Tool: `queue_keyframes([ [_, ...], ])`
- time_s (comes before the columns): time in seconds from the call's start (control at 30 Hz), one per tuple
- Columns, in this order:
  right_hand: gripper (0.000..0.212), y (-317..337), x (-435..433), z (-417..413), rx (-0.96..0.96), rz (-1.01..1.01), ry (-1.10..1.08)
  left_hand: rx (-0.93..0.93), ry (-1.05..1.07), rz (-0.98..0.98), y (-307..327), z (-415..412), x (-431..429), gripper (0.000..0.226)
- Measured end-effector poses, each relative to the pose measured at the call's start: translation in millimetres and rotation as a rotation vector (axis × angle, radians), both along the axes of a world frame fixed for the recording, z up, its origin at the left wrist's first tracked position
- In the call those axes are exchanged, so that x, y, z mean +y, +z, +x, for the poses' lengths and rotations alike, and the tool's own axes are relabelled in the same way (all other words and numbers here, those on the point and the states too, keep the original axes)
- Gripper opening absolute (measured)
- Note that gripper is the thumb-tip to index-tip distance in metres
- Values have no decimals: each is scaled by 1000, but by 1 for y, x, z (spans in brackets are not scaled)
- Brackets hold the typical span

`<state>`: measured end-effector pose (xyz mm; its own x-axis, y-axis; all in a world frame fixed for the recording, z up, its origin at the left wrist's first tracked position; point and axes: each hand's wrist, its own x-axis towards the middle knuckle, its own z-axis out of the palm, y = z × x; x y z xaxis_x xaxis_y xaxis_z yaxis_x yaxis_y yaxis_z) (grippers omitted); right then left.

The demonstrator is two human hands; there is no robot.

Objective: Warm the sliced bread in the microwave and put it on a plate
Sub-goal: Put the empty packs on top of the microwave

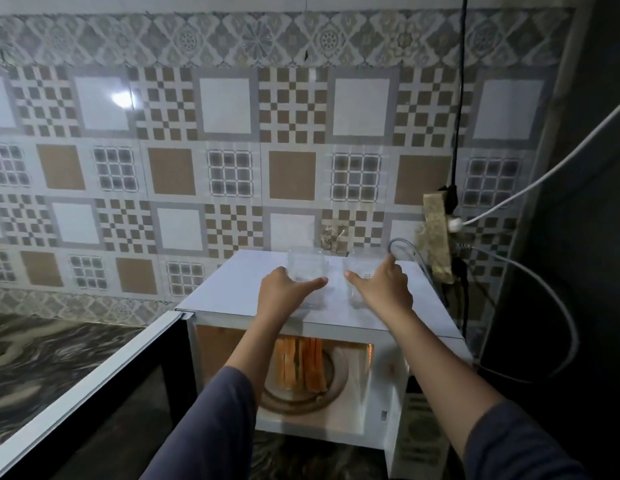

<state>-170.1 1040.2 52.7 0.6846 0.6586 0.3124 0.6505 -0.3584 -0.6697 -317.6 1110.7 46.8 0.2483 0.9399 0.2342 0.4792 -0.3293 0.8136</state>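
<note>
Bread slices stand on edge, packed side by side, on the round ridged turntable inside the white microwave. They look orange under the cavity lamp, with flat faces and thin crust lines. The microwave's door, white-framed with a dark pane, hangs wide open to the left.

Both hands are up on the smooth, flat top of the cabinet, well above the bread and apart from it, with the cabinet roof between them. The left hand grips the left clear tumbler: its thumb stretches across the near wall and its fingers pass round the far side, out of sight. The right hand holds the right clear tumbler in the same way, thumb on the front and fingers curving round the back. The two tumblers are straight-sided and transparent, standing upright just beside each other. Whether they are glass or plastic I cannot tell. A third clear tumbler stands behind them near the wall.

Glossy patterned tiles in white, grey and tan squares cover the wall. The countertop is dark veined stone. A worn socket board hangs at the right, with a white cable plugged in.
</note>
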Motion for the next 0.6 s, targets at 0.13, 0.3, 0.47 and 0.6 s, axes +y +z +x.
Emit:
queue_keyframes([
  [0.13,94,4,6,4,81,-10,46,33,26,-27,3,3,4,77],
  [0.3,93,8,-4,1,126,-25,108,118,47,-10,9,-1,-4,96],
  [0.47,79,17,-43,-23,30,93,62,15,86,99,16,-22,-32,91],
  [0.6,70,21,-80,-67,22,148,61,-27,75,98,24,-60,-64,70],
])
